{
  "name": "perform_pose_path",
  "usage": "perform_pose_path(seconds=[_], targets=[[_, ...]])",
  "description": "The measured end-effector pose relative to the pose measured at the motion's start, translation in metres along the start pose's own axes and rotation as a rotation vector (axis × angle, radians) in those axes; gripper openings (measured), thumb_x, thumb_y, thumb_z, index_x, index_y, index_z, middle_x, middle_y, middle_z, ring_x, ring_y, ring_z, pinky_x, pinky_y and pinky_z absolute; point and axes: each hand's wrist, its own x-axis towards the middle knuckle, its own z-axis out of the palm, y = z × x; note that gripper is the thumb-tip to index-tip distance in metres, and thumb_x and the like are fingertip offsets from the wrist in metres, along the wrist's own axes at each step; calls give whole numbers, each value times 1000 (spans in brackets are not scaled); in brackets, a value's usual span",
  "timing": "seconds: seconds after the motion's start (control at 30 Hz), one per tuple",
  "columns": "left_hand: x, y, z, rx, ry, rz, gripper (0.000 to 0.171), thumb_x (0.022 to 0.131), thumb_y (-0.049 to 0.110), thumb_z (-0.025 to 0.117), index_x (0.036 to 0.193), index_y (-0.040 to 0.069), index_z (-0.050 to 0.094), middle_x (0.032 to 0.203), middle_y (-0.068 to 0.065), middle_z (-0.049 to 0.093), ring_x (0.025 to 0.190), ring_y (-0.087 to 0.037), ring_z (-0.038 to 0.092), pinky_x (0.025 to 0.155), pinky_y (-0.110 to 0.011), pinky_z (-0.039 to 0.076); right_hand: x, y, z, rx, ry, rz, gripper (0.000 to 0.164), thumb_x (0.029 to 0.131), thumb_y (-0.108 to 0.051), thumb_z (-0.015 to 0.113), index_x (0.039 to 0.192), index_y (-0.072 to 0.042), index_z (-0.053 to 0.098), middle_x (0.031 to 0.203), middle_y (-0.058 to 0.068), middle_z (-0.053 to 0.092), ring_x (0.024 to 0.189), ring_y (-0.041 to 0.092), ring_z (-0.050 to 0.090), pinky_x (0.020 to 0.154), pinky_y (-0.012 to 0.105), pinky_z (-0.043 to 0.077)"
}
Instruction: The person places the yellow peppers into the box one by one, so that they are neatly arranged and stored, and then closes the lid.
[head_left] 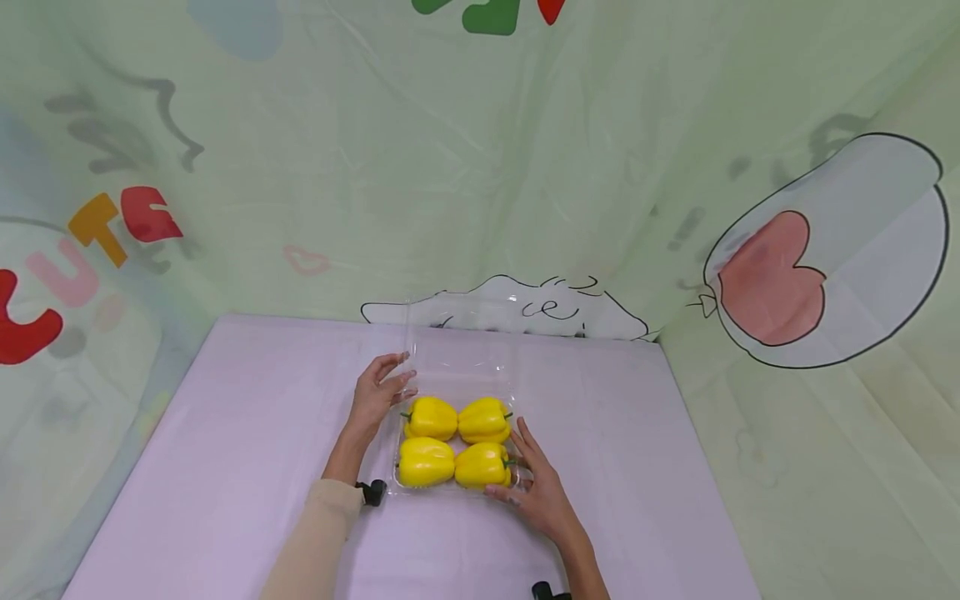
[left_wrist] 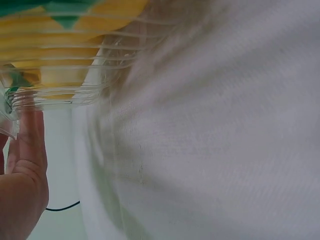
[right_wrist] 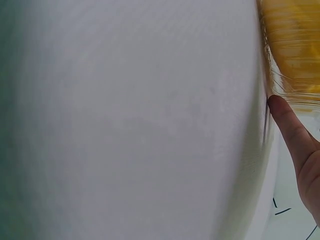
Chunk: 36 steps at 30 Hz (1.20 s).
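Several yellow bell peppers (head_left: 427, 462) with green stems lie in two rows inside a clear plastic clamshell box (head_left: 393, 487) on the table. Its clear lid (head_left: 465, 360) is raised open behind them. My left hand (head_left: 372, 396) is at the left edge near the lid's hinge, fingers spread; in the left wrist view the fingers (left_wrist: 31, 135) reach up to the ridged plastic. Along the box's right side lies my right hand (head_left: 543, 493), thumb near the front right pepper. A straight finger (right_wrist: 291, 125) touches the box's lower edge in the right wrist view.
The box stands on a pale lilac table cover (head_left: 225, 467). Behind and beside it hang pale green printed cloth walls (head_left: 450, 183), with a balloon drawing (head_left: 862, 250) at the right. Dark wrist camera mounts sit at the left wrist (head_left: 371, 492) and the right wrist (head_left: 550, 591).
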Motion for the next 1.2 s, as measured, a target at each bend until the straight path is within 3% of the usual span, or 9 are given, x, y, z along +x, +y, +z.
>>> perform_pose_path(seconds=[0.4, 0.63, 0.9, 1.07, 1.2], targets=[[-7, 1, -1, -8, -30, 81, 37, 104, -4, 58, 139, -8, 47, 162, -8, 54, 137, -38, 63, 101, -41, 63, 0, 2, -1, -14, 1, 13, 100, 82, -41, 91, 165, -23, 39, 181, -2, 15, 142, 43, 57, 103, 59, 61], [-12, -1, -1, 24, -34, 108, 25, 103, -7, 60, 126, -8, 50, 158, -18, 56, 125, -27, 71, 94, -29, 66, -1, 1, -1, -13, 3, 13, 100, 81, -42, 92, 165, -24, 40, 181, -1, 15, 142, 43, 58, 104, 60, 60], [-23, -1, -5, 189, -13, 146, 12, 102, -7, 59, 112, -2, 55, 157, -22, 55, 131, -43, 64, 92, -21, 64, -1, 2, 0, -7, 8, 3, 99, 82, -41, 91, 165, -26, 40, 180, 0, 16, 142, 42, 58, 103, 61, 60], [-35, -3, -11, 301, -27, 127, 17, 101, -7, 56, 114, 4, 58, 160, -14, 55, 135, -41, 60, 111, -43, 59, -2, 2, 0, -26, 6, 7, 99, 81, -41, 91, 165, -24, 40, 180, 0, 17, 144, 40, 56, 104, 60, 60], [-47, -6, -18, 397, -37, 128, 23, 103, -2, 55, 122, 10, 61, 161, -10, 53, 139, -38, 59, 116, -57, 53, -2, 1, -1, -28, 0, 16, 99, 81, -41, 91, 164, -18, 41, 178, 5, 25, 149, 41, 50, 107, 55, 60]])
